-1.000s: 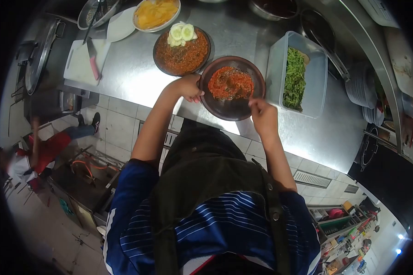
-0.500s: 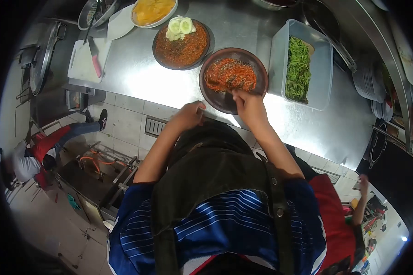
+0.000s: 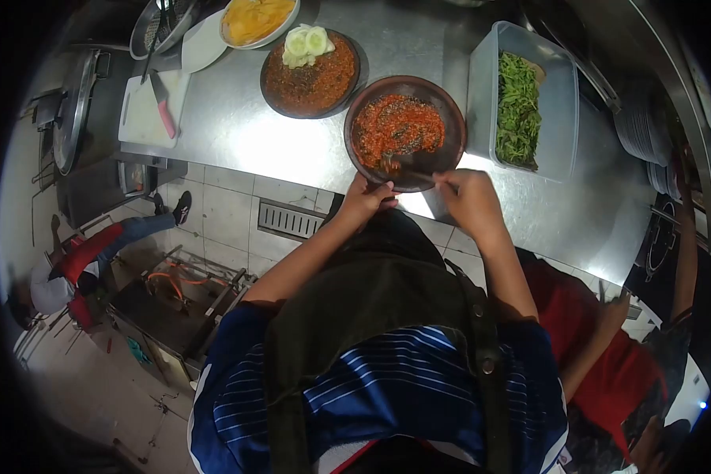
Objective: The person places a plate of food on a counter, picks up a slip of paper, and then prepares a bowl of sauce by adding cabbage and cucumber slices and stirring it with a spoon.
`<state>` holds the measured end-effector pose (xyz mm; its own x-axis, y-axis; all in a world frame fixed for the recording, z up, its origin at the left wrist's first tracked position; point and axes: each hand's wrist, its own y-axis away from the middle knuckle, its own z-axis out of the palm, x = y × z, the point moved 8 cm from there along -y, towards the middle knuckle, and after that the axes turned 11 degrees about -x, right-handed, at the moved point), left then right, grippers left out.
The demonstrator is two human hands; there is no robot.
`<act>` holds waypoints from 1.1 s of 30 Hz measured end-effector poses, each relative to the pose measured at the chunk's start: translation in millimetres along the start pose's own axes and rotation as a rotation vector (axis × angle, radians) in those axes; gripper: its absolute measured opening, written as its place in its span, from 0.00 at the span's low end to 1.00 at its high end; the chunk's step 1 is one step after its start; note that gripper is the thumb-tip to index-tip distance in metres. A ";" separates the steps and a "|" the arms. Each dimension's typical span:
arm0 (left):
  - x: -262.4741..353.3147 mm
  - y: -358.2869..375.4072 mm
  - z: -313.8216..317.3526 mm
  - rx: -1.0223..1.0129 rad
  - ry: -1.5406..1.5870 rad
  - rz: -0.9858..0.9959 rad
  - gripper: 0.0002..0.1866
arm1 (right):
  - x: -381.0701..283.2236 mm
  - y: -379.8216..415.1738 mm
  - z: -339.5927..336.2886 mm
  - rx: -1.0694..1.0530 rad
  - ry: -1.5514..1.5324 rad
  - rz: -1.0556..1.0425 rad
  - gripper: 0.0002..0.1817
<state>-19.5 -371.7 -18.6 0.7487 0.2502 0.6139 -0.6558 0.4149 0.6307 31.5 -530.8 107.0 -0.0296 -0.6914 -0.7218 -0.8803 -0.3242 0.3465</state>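
Note:
Red chili paste (image 3: 399, 126) with dark specks lies spread in a round brown dish (image 3: 450, 103) at the table's near edge. At the dish's near rim, my left hand (image 3: 366, 204) is closed, the thumb along the edge and other fingers partly hidden. My right hand (image 3: 475, 199) pinches the thin handle of what looks like a spoon (image 3: 407, 171), its head in the paste at the dish's near side. Just beyond, to the left, a second brown dish (image 3: 296, 110) holds similar red paste, with cucumber slices (image 3: 308, 41) on top.
A clear plastic box (image 3: 561, 118) of green leaves (image 3: 517, 114) stands to the right. A red-handled knife (image 3: 164, 110) lies on a white cutting board (image 3: 138, 118) at left. Behind sits a bowl of yellow food (image 3: 259, 20). A person in red (image 3: 561, 308) is close on my right.
My left hand has come forward onto the dish's rim. My right hand has drawn back to the right, uncovering the spoon's handle. The person at right has moved an arm.

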 end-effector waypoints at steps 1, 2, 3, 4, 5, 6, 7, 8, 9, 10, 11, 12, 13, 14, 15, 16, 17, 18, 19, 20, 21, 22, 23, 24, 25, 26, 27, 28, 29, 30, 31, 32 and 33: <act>1.1 -2.3 -2.5 0.030 0.009 0.049 0.23 | 0.2 -3.9 2.3 0.001 0.001 0.006 0.07; 0.6 -4.9 -3.9 0.024 0.008 0.047 0.23 | -6.2 -10.6 -2.8 0.137 -0.034 -0.074 0.07; 2.7 -6.5 -3.9 -0.012 0.001 0.010 0.23 | -10.5 -16.1 -7.8 0.273 -0.069 -0.158 0.07; 6.1 -6.8 -6.2 -0.047 -0.008 -0.029 0.23 | -2.7 -24.1 0.5 0.278 -0.022 -0.117 0.06; 15.5 -6.5 -13.8 -0.046 -0.013 -0.029 0.23 | -0.6 -22.1 1.8 0.282 -0.025 -0.118 0.06; 23.8 -6.4 -18.0 -0.124 -0.087 -0.092 0.22 | 4.9 -20.9 7.6 0.201 -0.022 -0.079 0.06; 30.9 -4.4 -22.9 -0.199 -0.157 -0.159 0.22 | 11.1 -17.5 13.9 0.114 -0.020 -0.039 0.06; 43.0 -1.9 -33.3 -0.184 -0.267 -0.180 0.21 | 11.8 -9.8 12.5 0.053 -0.022 -0.057 0.07; 53.9 -1.2 -44.3 -0.172 -0.376 -0.203 0.21 | 13.4 -3.2 10.0 0.006 -0.056 -0.012 0.07; 60.8 -4.9 -54.8 -0.198 -0.455 -0.215 0.19 | 10.2 -2.1 3.0 0.040 -0.066 0.037 0.07; 67.3 -9.5 -64.2 -0.162 -0.484 -0.170 0.19 | 8.3 -2.3 -1.6 0.077 -0.073 0.084 0.07; 77.0 -7.1 -67.3 -0.114 -0.564 -0.152 0.18 | 10.4 -11.6 7.5 0.077 -0.071 0.084 0.07; 87.4 -5.3 -68.3 -0.065 -0.644 -0.130 0.18 | 9.2 -24.0 10.9 0.220 -0.078 -0.009 0.07; 84.5 -4.6 -68.2 -0.062 -0.645 -0.128 0.18 | 6.2 -27.5 9.5 0.360 -0.087 -0.103 0.07; 82.0 -2.8 -72.0 -0.002 -0.591 -0.071 0.18 | 2.1 -26.2 10.0 0.362 -0.090 -0.106 0.07; 79.0 0.1 -76.3 0.058 -0.537 -0.017 0.18 | -0.6 -27.0 20.9 0.220 -0.090 -0.056 0.07; 69.7 3.1 -74.9 0.041 -0.444 -0.006 0.19 | -1.3 -25.5 34.0 0.076 -0.089 -0.006 0.07; 62.9 7.8 -69.6 0.019 -0.407 0.032 0.19 | 4.7 -16.9 39.9 0.024 -0.116 -0.042 0.07; 56.8 13.5 -60.8 -0.005 -0.366 0.070 0.20 | 7.8 -11.3 36.9 0.019 -0.119 -0.037 0.07; 46.5 19.1 -53.6 0.012 -0.251 0.040 0.23 | 10.8 -6.1 28.3 0.055 -0.139 -0.016 0.07; 32.2 21.8 -53.6 0.055 -0.277 -0.032 0.25 | 12.1 -1.9 20.7 0.091 -0.158 0.007 0.06; 22.2 24.0 -46.3 0.014 -0.236 -0.036 0.25 | 11.4 -7.7 12.6 0.161 -0.173 0.025 0.06; 13.9 25.7 -39.0 -0.025 -0.198 -0.035 0.26 | 13.7 -16.1 19.1 0.161 -0.169 0.026 0.06; 6.5 27.4 -34.8 -0.025 -0.196 -0.031 0.26 | 10.0 -23.2 23.0 0.228 -0.142 -0.015 0.06; 0.7 27.9 -28.4 -0.058 -0.163 -0.019 0.26 | 4.4 -26.4 23.5 0.296 -0.116 -0.059 0.06; -0.9 25.7 -24.3 -0.088 -0.132 -0.006 0.27 | 4.6 -26.6 36.1 0.146 -0.104 -0.016 0.07; -0.7 23.7 -23.1 -0.082 -0.134 -0.004 0.27 | 0.3 -18.3 35.7 0.144 -0.107 -0.022 0.07; -0.2 22.7 -23.3 -0.061 -0.117 0.018 0.27 | 0.5 -9.7 42.6 0.043 -0.094 -0.001 0.08; -0.1 22.5 -25.0 -0.040 -0.097 0.038 0.28 | 3.0 -3.6 47.8 -0.060 -0.080 0.020 0.09; 0.5 22.0 -25.4 -0.037 -0.093 0.036 0.28 | 5.5 0.3 42.8 -0.092 -0.084 0.039 0.10; 3.7 21.6 -25.2 -0.026 -0.083 0.060 0.28 | 7.6 -1.9 46.1 -0.097 -0.084 0.043 0.10; 6.7 21.6 -23.5 -0.018 -0.074 0.085 0.29 | 12.0 -7.1 38.0 0.070 -0.174 0.035 0.10; 8.5 21.7 -21.5 -0.023 -0.072 0.087 0.29 | 16.1 -12.6 29.0 0.241 -0.261 0.022 0.10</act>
<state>-25.3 -341.8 -10.0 0.6797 0.2232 0.6987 -0.7149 0.4146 0.5631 28.4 -519.2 73.7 -0.1429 -0.4979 -0.8554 -0.9635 -0.1277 0.2353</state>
